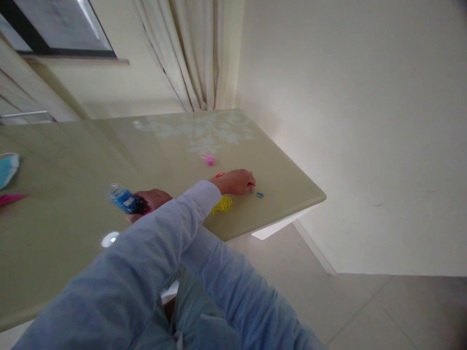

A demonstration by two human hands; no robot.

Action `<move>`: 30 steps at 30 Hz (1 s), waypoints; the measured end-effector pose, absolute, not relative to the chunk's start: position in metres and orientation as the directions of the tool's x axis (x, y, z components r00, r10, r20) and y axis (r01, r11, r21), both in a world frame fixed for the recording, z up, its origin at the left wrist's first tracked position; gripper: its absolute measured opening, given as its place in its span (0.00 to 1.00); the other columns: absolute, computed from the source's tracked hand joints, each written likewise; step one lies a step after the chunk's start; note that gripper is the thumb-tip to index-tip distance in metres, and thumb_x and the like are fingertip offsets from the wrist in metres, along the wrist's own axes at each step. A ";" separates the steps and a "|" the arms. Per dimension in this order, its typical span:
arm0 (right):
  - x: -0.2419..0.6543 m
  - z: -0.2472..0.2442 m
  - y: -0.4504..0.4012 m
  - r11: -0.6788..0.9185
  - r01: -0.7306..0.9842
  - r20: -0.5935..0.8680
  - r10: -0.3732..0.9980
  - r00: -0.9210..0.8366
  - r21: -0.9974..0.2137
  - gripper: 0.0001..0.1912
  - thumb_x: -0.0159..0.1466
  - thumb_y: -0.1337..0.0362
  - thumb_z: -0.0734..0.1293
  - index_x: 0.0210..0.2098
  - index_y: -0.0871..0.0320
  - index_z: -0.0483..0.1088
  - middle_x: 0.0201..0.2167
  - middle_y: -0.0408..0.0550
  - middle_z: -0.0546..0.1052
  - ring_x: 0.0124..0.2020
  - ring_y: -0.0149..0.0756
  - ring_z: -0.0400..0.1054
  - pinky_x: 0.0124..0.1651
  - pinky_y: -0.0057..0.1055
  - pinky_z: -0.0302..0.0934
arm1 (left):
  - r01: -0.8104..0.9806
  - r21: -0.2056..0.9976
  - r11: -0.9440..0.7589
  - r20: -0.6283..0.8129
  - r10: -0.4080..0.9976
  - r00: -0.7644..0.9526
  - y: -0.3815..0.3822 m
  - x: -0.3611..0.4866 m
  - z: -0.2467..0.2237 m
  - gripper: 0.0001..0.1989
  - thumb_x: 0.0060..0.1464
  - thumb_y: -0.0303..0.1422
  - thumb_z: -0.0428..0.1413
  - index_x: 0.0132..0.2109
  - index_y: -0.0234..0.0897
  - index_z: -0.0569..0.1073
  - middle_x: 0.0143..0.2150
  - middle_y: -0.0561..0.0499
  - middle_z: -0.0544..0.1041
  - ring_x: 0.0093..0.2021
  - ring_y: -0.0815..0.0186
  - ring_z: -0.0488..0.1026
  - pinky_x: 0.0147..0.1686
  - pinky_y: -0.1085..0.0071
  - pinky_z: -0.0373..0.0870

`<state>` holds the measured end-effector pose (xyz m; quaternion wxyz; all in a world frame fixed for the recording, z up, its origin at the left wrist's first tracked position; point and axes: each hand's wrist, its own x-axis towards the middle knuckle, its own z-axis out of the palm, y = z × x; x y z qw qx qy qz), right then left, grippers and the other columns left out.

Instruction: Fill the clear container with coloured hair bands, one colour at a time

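Note:
My arms cross, the left sleeve over the right. My left hand (236,182) is over the right part of the table, its fingers pinched together beside a small blue loop-like piece (260,195); whatever is between the fingertips is too small to name. Near its wrist lie a tangled yellow bunch of thin bands (223,204) and a red piece (219,175), partly covered. On the left, my right hand (151,200) is wrapped round a clear plastic jar (126,198), tilted on its side, with blue, black and pink contents.
A pink bunch (209,160) lies farther back on the glossy table (164,146). A white round lid (110,239) sits near my left forearm. At the left edge are a blue face mask (8,170) and a pink pointed item (11,199). A wall (346,121) stands at right.

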<state>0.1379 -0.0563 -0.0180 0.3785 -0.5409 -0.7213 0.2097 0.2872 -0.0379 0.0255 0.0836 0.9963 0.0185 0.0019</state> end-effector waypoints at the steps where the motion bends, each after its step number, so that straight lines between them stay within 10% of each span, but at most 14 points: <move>1: 0.137 -0.019 -0.057 0.333 0.613 0.336 0.935 -0.115 -0.717 0.31 0.55 0.62 0.76 0.57 0.52 0.70 0.54 0.41 0.80 0.57 0.31 0.73 0.60 0.22 0.62 | 0.026 0.155 -0.988 -0.010 0.025 1.000 -0.038 0.287 0.026 0.11 0.60 0.32 0.55 0.42 0.37 0.83 0.40 0.45 0.82 0.41 0.62 0.77 0.42 0.69 0.69; 13: 0.142 -0.010 -0.061 0.352 0.587 0.338 0.931 -0.138 -0.729 0.28 0.58 0.61 0.74 0.57 0.51 0.69 0.55 0.41 0.79 0.58 0.32 0.72 0.61 0.25 0.63 | 0.012 -0.062 -0.998 -0.013 0.013 1.000 -0.048 0.291 0.023 0.11 0.60 0.21 0.51 0.45 0.32 0.78 0.44 0.38 0.80 0.50 0.55 0.76 0.47 0.64 0.69; 30: 0.143 -0.005 -0.057 0.399 0.555 0.359 0.915 -0.186 -0.730 0.30 0.53 0.62 0.77 0.54 0.55 0.71 0.51 0.45 0.81 0.53 0.38 0.75 0.57 0.30 0.66 | 0.196 0.242 -0.950 0.005 0.203 0.979 -0.063 0.304 0.028 0.13 0.59 0.27 0.51 0.40 0.31 0.81 0.41 0.39 0.81 0.39 0.60 0.77 0.40 0.66 0.71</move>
